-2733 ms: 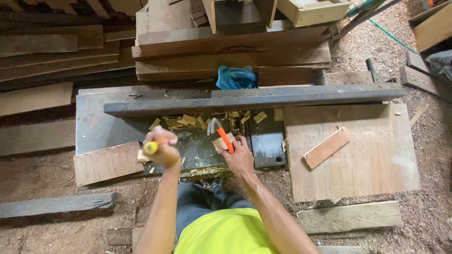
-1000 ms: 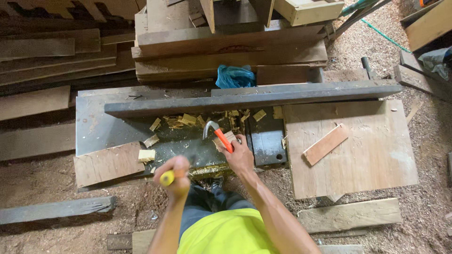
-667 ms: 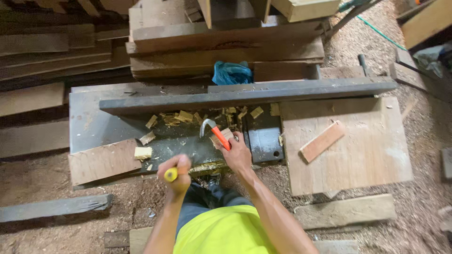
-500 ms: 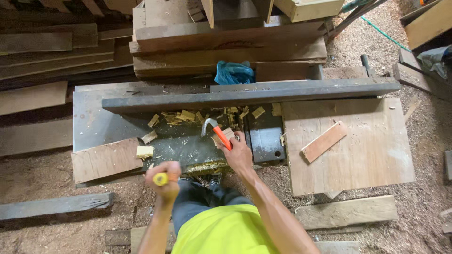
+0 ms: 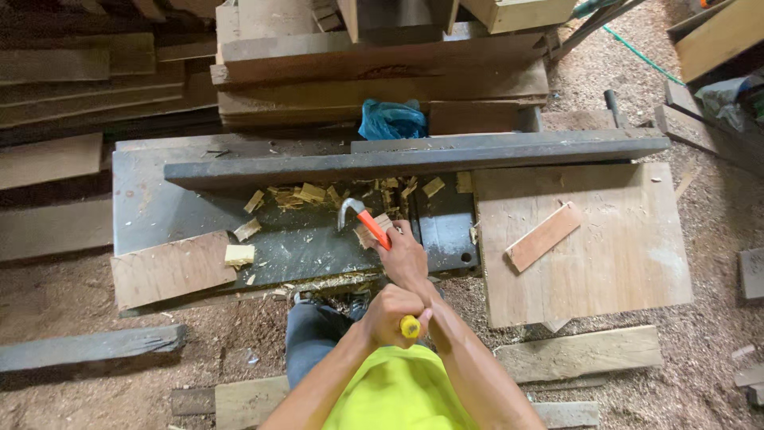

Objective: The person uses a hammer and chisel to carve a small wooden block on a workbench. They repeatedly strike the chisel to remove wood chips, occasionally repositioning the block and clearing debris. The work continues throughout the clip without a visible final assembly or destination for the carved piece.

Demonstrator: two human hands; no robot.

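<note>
- We hold our left hand (image 5: 395,312) in a closed grip round a yellow-ended handle (image 5: 410,326), drawn back near our chest and just beside the right forearm; the rest of that tool is hidden in the fist
- Our right hand (image 5: 406,259) is wrapped tight on the orange handle of a hooked tool (image 5: 362,219), whose curved metal head rests on a small wood block (image 5: 370,232), seemingly to pin it for working
- The block lies on the dark metal table (image 5: 151,207), just in front of a long grey steel bar (image 5: 414,163) that could serve as a backstop
- Wood chips (image 5: 298,193) gather along the bar; a pale offcut (image 5: 239,255) sits by a plywood piece (image 5: 171,267)
- To the right, a slat (image 5: 543,236) lies on a plywood board (image 5: 629,255); a blue bag (image 5: 391,121) sits behind the bar
</note>
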